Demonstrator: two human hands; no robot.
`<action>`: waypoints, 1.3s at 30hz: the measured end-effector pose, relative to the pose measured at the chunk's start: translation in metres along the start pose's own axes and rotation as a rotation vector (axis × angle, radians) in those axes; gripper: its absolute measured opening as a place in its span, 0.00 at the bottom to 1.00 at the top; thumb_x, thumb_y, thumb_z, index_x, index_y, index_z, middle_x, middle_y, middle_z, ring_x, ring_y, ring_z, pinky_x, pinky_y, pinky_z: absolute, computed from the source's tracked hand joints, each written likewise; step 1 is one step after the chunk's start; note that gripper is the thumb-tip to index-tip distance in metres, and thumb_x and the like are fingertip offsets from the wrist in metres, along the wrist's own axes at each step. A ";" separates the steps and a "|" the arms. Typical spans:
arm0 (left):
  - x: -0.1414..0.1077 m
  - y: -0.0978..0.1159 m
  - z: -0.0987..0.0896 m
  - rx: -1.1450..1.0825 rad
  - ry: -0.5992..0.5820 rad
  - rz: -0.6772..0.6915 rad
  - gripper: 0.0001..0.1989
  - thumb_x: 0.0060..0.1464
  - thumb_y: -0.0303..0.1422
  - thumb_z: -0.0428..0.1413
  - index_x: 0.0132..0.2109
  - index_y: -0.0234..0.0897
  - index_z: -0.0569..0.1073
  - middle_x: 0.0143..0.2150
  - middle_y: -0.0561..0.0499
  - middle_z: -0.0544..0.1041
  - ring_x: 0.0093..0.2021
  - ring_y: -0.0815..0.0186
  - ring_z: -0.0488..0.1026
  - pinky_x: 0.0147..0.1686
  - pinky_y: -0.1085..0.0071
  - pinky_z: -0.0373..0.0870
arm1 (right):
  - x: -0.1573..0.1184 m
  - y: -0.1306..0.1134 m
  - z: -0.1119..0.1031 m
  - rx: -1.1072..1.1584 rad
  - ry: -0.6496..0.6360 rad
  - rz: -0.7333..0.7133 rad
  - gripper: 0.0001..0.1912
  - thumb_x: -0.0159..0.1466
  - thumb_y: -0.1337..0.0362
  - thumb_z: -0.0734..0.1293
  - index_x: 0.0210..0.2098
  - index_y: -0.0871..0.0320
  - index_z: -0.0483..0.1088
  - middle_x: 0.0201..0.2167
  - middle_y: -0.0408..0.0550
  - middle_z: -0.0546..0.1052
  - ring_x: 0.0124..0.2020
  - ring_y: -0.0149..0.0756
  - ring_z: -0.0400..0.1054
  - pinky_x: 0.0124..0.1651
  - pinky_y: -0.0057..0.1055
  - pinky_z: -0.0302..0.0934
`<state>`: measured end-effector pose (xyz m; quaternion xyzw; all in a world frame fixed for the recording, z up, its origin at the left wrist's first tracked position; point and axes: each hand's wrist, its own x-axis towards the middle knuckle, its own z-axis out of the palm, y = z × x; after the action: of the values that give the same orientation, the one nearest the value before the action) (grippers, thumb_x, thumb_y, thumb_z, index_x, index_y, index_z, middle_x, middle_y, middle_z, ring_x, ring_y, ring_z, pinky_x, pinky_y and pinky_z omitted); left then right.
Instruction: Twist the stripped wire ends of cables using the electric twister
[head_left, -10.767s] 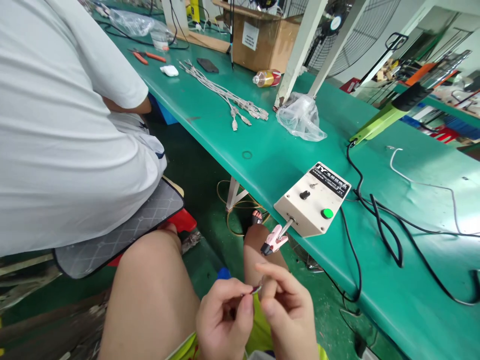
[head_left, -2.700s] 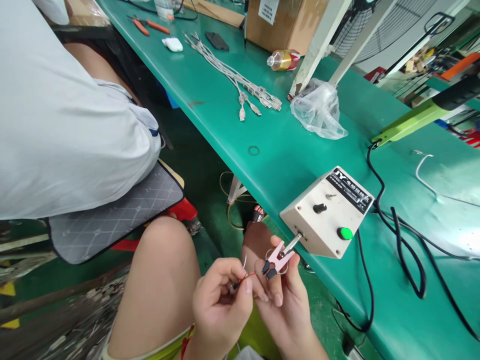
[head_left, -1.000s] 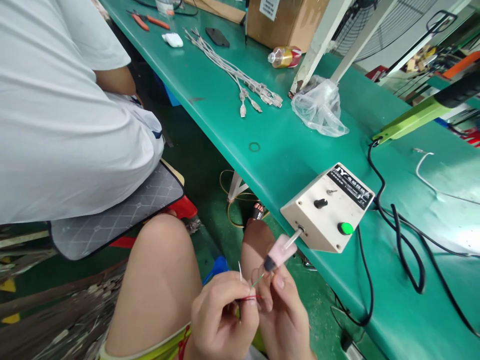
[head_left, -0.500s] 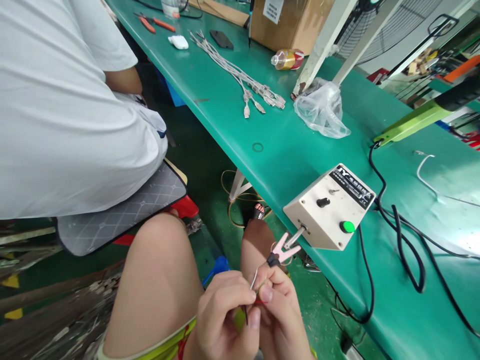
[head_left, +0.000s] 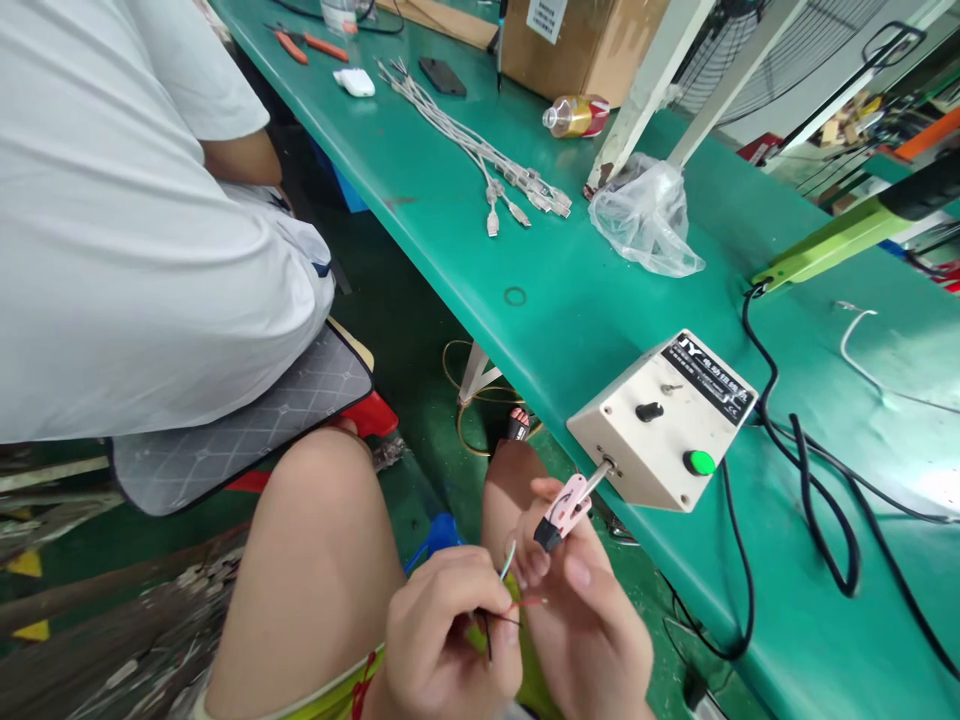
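Note:
My left hand (head_left: 457,625) is closed in a pinch on several thin wires (head_left: 534,602). Red, black and pale ends stick out past its fingertips. My right hand (head_left: 592,610) has its fingers apart and curled around a pink clip (head_left: 571,508) with black tips; I see no firm grip on it. The clip sits on the metal shaft (head_left: 598,476) of a beige control box (head_left: 664,420), which stands at the table edge and has a black knob and a green button.
On the green table (head_left: 465,260) lie white USB cables (head_left: 480,150), a phone (head_left: 442,76), a bottle (head_left: 576,117), a plastic bag (head_left: 649,215), pliers (head_left: 291,46) and black cords (head_left: 802,500). A person in a white shirt (head_left: 150,250) sits at left.
My right hand has let go of the wires and opened around the clip. The clip has turned, its arms looking closer together. My left hand still holds the wires, whose ends now spread apart.

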<state>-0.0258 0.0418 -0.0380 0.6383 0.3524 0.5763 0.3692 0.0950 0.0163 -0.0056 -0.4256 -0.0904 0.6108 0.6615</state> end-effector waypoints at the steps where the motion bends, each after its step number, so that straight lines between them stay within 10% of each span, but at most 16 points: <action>1: -0.002 -0.002 0.000 0.011 0.016 -0.006 0.12 0.60 0.17 0.55 0.44 0.38 0.72 0.29 0.54 0.76 0.30 0.67 0.79 0.34 0.72 0.83 | 0.003 -0.006 0.001 0.034 -0.009 0.001 0.25 0.65 0.52 0.76 0.58 0.55 0.81 0.32 0.45 0.70 0.32 0.37 0.57 0.38 0.33 0.60; 8: -0.011 -0.009 0.003 0.011 0.117 -0.016 0.17 0.59 0.12 0.56 0.50 0.33 0.74 0.35 0.49 0.80 0.33 0.64 0.83 0.34 0.70 0.86 | 0.022 -0.010 -0.002 0.264 0.028 0.106 0.16 0.68 0.55 0.81 0.49 0.58 0.83 0.19 0.29 0.56 0.22 0.28 0.35 0.24 0.21 0.51; 18: -0.004 -0.006 0.011 0.145 0.105 0.039 0.10 0.65 0.17 0.59 0.48 0.34 0.74 0.35 0.49 0.82 0.32 0.64 0.86 0.36 0.72 0.88 | 0.035 0.001 0.004 0.421 0.108 0.083 0.21 0.57 0.58 0.88 0.38 0.52 0.76 0.29 0.35 0.69 0.28 0.30 0.59 0.34 0.27 0.67; 33: -0.006 -0.008 0.010 0.027 0.066 -0.015 0.16 0.60 0.15 0.58 0.51 0.35 0.75 0.36 0.48 0.84 0.32 0.64 0.86 0.33 0.73 0.86 | 0.017 0.006 -0.018 0.242 0.023 0.146 0.27 0.60 0.46 0.83 0.51 0.53 0.81 0.24 0.33 0.58 0.26 0.32 0.43 0.31 0.30 0.55; 39: -0.016 -0.008 0.002 0.016 0.079 0.004 0.17 0.60 0.14 0.59 0.52 0.34 0.77 0.40 0.48 0.84 0.37 0.65 0.85 0.37 0.73 0.87 | 0.000 0.021 -0.022 0.084 0.026 0.077 0.13 0.62 0.55 0.82 0.35 0.53 0.79 0.21 0.32 0.54 0.24 0.31 0.39 0.28 0.28 0.50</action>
<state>-0.0251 0.0320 -0.0528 0.6185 0.3700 0.5990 0.3489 0.0938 0.0043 -0.0335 -0.4084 -0.0397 0.6337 0.6559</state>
